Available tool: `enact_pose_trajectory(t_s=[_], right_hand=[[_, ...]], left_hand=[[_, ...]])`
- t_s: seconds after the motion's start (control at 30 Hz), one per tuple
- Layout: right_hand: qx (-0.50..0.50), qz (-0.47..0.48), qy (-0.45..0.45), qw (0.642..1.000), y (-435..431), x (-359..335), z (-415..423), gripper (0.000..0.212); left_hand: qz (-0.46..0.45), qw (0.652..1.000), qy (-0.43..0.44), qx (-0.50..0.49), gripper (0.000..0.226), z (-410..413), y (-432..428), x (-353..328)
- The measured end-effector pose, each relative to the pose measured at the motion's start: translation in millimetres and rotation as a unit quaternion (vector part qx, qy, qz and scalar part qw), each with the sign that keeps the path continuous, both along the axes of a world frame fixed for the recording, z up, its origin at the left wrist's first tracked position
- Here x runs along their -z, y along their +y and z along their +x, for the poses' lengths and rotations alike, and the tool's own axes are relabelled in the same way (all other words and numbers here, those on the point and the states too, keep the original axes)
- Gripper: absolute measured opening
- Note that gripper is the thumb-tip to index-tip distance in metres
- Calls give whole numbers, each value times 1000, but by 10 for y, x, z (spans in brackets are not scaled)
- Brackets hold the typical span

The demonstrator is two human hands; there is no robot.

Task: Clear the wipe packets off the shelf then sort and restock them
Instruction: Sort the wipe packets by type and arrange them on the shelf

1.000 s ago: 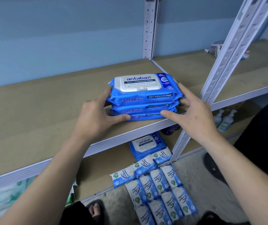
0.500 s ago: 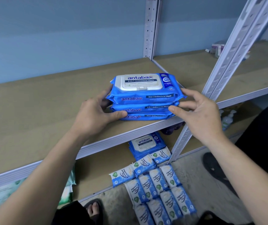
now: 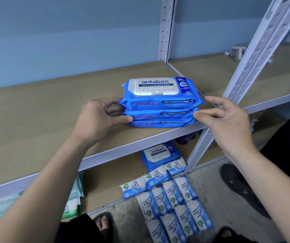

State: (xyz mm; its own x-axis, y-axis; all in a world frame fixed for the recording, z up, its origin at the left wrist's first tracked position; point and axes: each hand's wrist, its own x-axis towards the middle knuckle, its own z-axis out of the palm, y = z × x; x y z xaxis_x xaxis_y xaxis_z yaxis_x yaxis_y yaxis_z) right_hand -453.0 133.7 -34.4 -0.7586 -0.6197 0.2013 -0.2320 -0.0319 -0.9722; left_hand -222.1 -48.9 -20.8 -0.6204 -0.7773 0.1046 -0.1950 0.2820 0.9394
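Three stacked antabax packs (image 3: 161, 104), one lower pack (image 3: 160, 152), roughly eleven small packets (image 3: 171, 193).

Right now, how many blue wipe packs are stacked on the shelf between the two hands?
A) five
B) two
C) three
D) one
C: three blue packs lie one on top of another on the shelf, with the left hand at one end of the stack and the right hand at the other.
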Motion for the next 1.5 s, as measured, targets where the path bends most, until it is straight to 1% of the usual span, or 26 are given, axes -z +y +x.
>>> enact_pose_trajectory(t_s=[0.13, 0.17, 0.3, 0.37, 0.57, 0.73, 0.8, 0.83, 0.93, 0.97, 1.03, 1.13, 1.23, 1.37, 1.5], right_hand=[[4, 8, -23, 1000, 27, 18, 25, 52], [1, 13, -24, 1000, 26, 15, 35, 50], [11, -4, -45, 999, -12, 8, 44, 25], [15, -3, -55, 998, -35, 19, 44, 18], [29, -14, -93, 995, -54, 10, 76, 15], [20, -12, -84, 996, -12, 35, 106, 13], [21, -10, -69, 997, 19, 44, 104, 13], [21, -1, -45, 999, 34, 54, 91, 14], [13, 71, 80, 994, 61, 109, 47, 25], [5, 94, 109, 990, 62, 127, 47, 31], [-6, 107, 131, 986, 45, 158, 74, 35], [8, 94, 139, 986, 0, 187, 90, 30], [18, 86, 114, 990, -29, 200, 49, 27], [26, 86, 77, 993, -70, 228, -25, 26], [27, 80, 41, 996, -89, 227, -67, 26]], left_hand=[[2, 1000, 1, -12, 48, 19, 2, 2], [1, 1000, 1, -17, 47, 22, 4, 5], [14, 999, 7, -49, 41, 29, 2, 21], [32, 997, 13, -66, 37, 26, 5, 22], [84, 991, 40, -98, 31, 4, 17, 27], [90, 989, 57, -103, 25, 17, 7, 39], [75, 991, 52, -99, 25, 26, -7, 54], [63, 993, 44, -95, 25, 31, -17, 64], [37, 997, 13, -69, 35, 38, -24, 89], [25, 998, 3, -59, 37, 36, -17, 98], [-5, 999, -14, -52, 41, 25, 0, 118], [-14, 998, -15, -57, 49, 10, -1, 129], [-17, 998, -25, -64, 51, 3, -7, 142], [-96, 992, -58, -65, 45, 31, 4, 154], [-141, 987, -58, -55, 59, 49, 15, 153]])
